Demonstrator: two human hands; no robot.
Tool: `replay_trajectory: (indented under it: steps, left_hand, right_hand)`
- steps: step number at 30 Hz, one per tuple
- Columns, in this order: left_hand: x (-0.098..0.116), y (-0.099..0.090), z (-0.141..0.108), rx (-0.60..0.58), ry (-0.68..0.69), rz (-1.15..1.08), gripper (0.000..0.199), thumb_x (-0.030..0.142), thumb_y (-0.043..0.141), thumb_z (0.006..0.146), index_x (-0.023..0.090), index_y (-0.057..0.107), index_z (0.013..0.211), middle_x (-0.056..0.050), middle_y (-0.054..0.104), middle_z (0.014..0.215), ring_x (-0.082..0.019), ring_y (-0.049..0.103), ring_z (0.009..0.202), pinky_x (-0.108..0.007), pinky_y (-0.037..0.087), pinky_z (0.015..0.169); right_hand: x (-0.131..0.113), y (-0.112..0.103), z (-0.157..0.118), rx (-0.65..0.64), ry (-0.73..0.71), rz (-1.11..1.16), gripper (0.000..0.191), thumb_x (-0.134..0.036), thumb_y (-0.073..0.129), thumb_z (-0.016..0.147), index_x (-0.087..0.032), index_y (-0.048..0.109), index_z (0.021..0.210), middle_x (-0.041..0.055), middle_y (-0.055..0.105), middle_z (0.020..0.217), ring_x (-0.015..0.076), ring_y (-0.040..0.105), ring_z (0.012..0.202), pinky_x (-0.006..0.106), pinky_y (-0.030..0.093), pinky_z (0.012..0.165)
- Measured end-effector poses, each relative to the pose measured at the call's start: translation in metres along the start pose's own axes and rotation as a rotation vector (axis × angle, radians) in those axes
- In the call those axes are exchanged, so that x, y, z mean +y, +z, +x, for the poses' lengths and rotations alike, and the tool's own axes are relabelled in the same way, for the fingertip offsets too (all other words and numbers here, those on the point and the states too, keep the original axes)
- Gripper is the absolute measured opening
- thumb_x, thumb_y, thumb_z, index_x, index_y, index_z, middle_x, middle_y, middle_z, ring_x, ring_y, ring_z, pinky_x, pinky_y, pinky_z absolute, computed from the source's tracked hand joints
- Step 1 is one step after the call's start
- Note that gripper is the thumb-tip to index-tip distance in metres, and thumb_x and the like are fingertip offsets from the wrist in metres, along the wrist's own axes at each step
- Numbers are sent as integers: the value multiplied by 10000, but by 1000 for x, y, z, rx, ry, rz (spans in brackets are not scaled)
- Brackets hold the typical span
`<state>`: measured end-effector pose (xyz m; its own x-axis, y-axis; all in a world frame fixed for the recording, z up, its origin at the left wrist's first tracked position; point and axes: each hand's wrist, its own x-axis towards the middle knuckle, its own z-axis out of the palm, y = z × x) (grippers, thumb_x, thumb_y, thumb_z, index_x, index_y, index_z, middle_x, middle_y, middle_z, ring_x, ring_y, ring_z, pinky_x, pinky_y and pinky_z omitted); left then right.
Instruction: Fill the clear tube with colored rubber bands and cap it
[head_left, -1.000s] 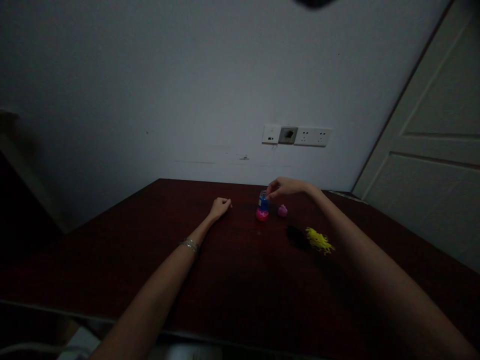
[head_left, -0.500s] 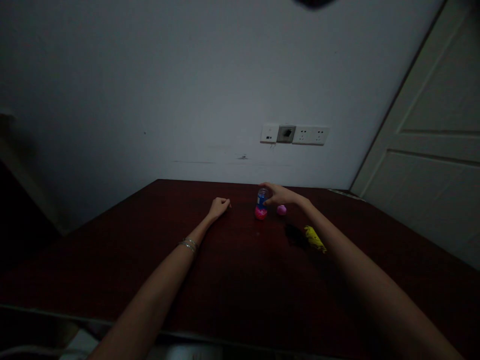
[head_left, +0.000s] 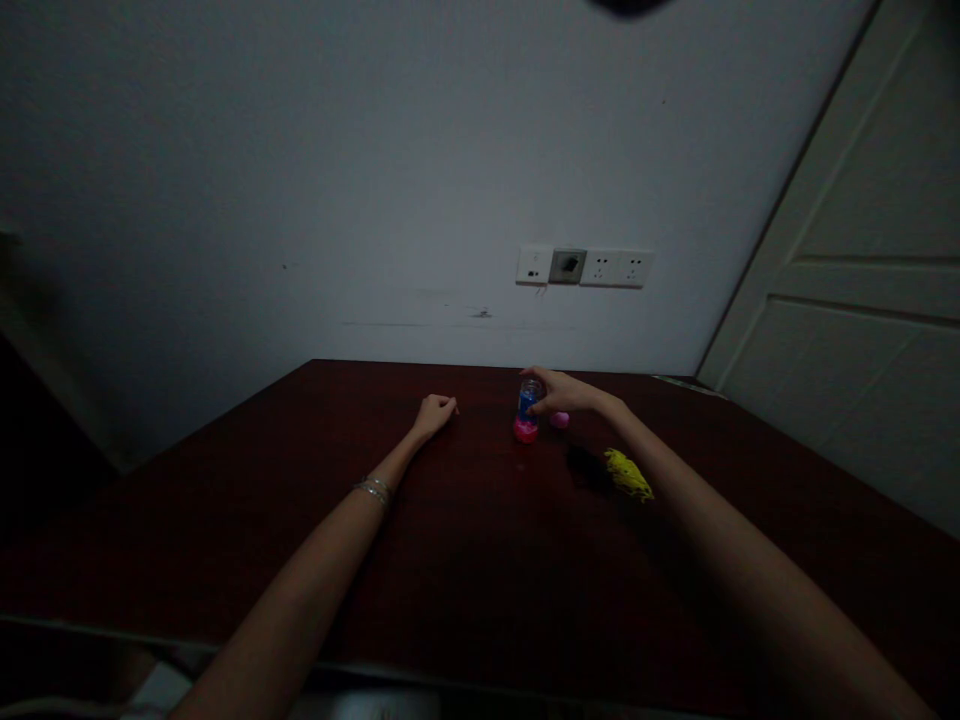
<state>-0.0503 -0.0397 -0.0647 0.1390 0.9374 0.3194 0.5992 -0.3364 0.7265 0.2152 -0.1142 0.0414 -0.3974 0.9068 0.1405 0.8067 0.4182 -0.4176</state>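
My right hand point(head_left: 559, 390) reaches in from the right, its thumb and fingers round a small clear jar point(head_left: 528, 401) with blue in it. Directly under the blue is a bright pink-red round part point(head_left: 526, 431); whether this is a second container or the lower part of the same one, I cannot tell. A small pink round thing point(head_left: 559, 420) lies just right of the jar, partly behind my right hand. My left hand point(head_left: 435, 412) rests on the table left of the jar, fingers curled in and apart from it.
The dark red-brown table point(head_left: 465, 560) reaches back to a pale wall. A yellow stringy bundle point(head_left: 628, 475) lies beside my right forearm, with a dark shadow to its left. Sockets point(head_left: 616, 268) are on the wall, and a panelled door point(head_left: 847, 250) stands at the right.
My right hand and the jar have shifted slightly to the right, and the jar stands a little straighter. More of the pink round thing is covered. My left hand stays put.
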Motion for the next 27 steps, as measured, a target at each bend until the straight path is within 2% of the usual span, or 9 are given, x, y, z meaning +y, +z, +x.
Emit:
replay_trajectory:
  steps: [7,13,15,18,22,25,27]
  left_hand:
    - [-4,1,2,-1,7,-2,365,346,409,751,120,650,595,3,508,455,-112,457,472,-222,325,516]
    - [-6,2,4,8,-13,-39,352,359,422,735,127,644,591,7,501,453,-114,465,482,-215,335,512]
    - [-4,1,3,41,-23,-64,348,363,418,731,130,642,600,8,495,451,-114,464,481,-212,333,500]
    - [2,-4,0,167,-29,-78,328,336,404,728,131,629,607,-4,531,502,-120,488,527,-210,340,517]
    - [33,-13,-4,321,81,45,338,320,369,765,129,591,597,-23,565,590,-124,501,614,-213,348,584]
    - [78,-15,-12,291,314,111,350,323,365,797,127,571,592,-30,540,591,-114,464,590,-228,340,598]
    - [113,-10,-24,201,484,138,338,314,377,805,131,572,598,-37,533,596,-119,466,591,-245,342,611]
  right_hand:
    - [6,0,2,-29,-18,42,846,-306,707,585,-122,333,1320,157,499,1229,259,521,1052,350,418,896]
    - [14,-12,-9,-69,28,226,914,-311,702,619,-175,204,1374,99,599,1032,204,603,831,345,493,738]
    - [18,-17,-17,-25,41,251,874,-311,695,630,-188,236,1364,89,597,1026,197,604,837,341,492,753]
    - [27,-21,-31,64,57,271,748,-315,656,670,-185,316,1324,81,604,1000,185,605,831,330,486,766]
    - [47,-16,-48,190,73,318,598,-325,590,707,-171,401,1254,78,620,928,179,597,770,316,498,684]
    - [66,-9,-57,251,86,327,540,-324,564,706,-173,442,1210,75,621,886,180,590,719,315,500,629]
    - [79,-5,-63,289,92,332,518,-322,555,706,-171,457,1192,75,621,877,182,590,715,315,501,628]
